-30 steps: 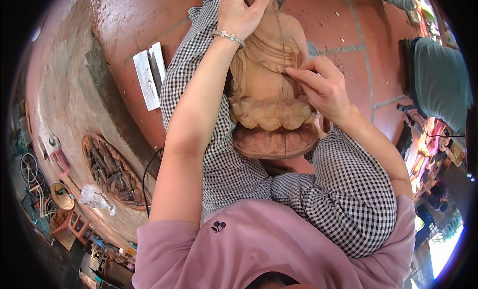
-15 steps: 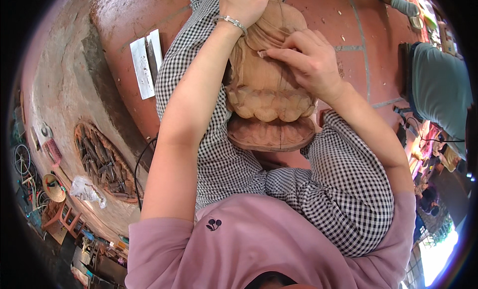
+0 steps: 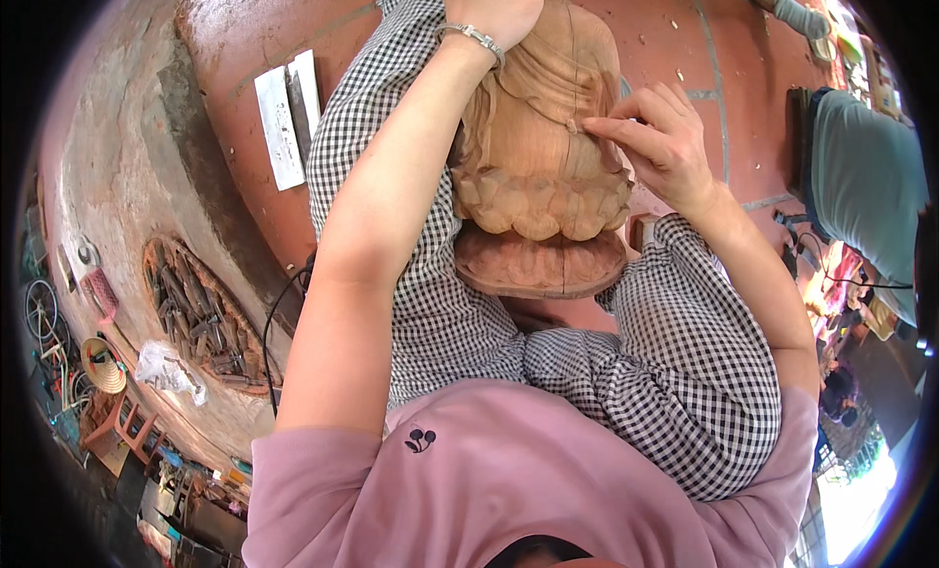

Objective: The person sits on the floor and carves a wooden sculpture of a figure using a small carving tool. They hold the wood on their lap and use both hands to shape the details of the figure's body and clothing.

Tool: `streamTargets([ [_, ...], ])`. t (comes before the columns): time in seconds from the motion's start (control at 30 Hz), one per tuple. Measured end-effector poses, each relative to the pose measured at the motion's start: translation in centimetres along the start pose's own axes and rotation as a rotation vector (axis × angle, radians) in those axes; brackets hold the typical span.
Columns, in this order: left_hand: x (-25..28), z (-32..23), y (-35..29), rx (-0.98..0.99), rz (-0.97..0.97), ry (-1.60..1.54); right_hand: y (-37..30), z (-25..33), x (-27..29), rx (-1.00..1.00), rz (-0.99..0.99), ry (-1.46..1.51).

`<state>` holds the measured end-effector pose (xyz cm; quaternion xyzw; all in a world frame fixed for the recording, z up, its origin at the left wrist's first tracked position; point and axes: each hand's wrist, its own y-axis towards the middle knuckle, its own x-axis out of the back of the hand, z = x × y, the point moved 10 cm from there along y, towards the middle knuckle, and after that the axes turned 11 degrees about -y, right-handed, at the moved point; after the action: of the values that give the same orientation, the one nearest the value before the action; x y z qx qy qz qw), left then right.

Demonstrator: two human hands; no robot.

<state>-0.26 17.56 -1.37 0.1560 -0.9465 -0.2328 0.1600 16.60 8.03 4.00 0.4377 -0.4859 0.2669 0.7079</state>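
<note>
A carved wooden statue [image 3: 528, 148] with draped folds stands between my legs. Its base is ringed with petals, over a darker reddish foot [image 3: 543, 267]. My left hand [image 3: 496, 11] is closed at the statue's upper end, at the top edge of the picture, where most of its fingers are cut off. Over the statue's right side, my right hand [image 3: 660, 143] is closed in a pinch, its thumb and forefinger pointing at the folds. A tiny pale bit shows at those fingertips, too small to name.
Left of my leg, paper strips [image 3: 282, 128] lie on the red tiled floor. Farther left, several carving tools [image 3: 201, 314] fill a hollow in a raised ledge, beside a clear plastic bag [image 3: 168, 371]. A grey-green covered seat [image 3: 866, 177] stands at the right.
My right hand has moved right, from the middle of the folds toward the statue's side. The statue and my left hand have shifted slightly right in the picture.
</note>
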Motion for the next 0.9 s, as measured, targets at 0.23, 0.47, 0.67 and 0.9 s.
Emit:
streamTargets([
  [0.23,-0.1,0.2,0.2,0.004,0.032,-0.015,2.9,1.4,-0.9,0.103,-0.089,0.049],
  [0.47,-0.6,0.4,0.0,-0.016,0.024,-0.025,2.4,1.4,-0.4,0.089,-0.085,0.059],
  [0.67,0.4,-0.5,0.0,-0.066,-0.025,0.046,0.7,0.4,-0.2,0.067,-0.021,0.023],
  [0.9,-0.7,0.7,0.3,0.080,0.077,-0.108,2.8,1.8,-0.9,0.106,-0.122,0.083],
])
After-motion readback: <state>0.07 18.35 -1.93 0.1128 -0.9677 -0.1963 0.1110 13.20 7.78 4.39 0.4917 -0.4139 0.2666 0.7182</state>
